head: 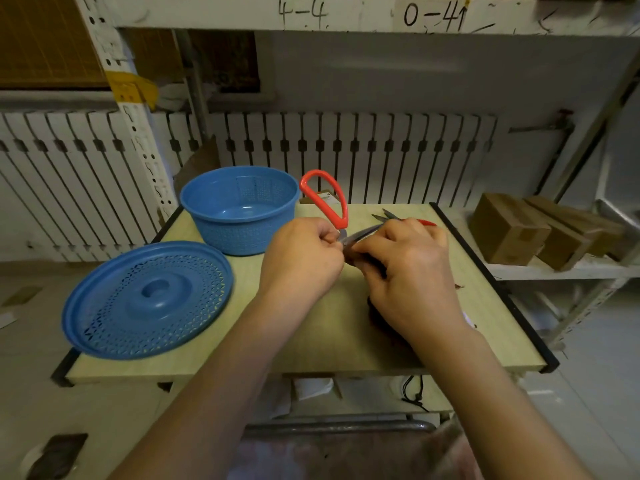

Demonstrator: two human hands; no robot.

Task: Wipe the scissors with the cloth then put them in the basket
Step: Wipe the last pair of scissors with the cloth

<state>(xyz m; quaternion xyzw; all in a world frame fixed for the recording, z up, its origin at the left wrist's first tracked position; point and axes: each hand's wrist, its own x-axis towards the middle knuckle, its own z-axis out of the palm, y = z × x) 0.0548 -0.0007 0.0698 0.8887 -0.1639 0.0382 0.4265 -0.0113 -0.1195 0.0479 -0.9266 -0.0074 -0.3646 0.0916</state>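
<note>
Left hand (301, 254) pinches the scissors (341, 216) near the pivot, above the table (311, 334); right hand (408, 268) clamps the dark cloth (375, 315) around 1 blade. Best wiping away from the edge, basket (239, 209) sits close by.

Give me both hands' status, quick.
Left hand: grips the red-handled scissors near the pivot.
Right hand: curled round the dark cloth, pressing it on the blade.

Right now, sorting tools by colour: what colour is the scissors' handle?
Red-orange handle, clearest in the head view.
</note>
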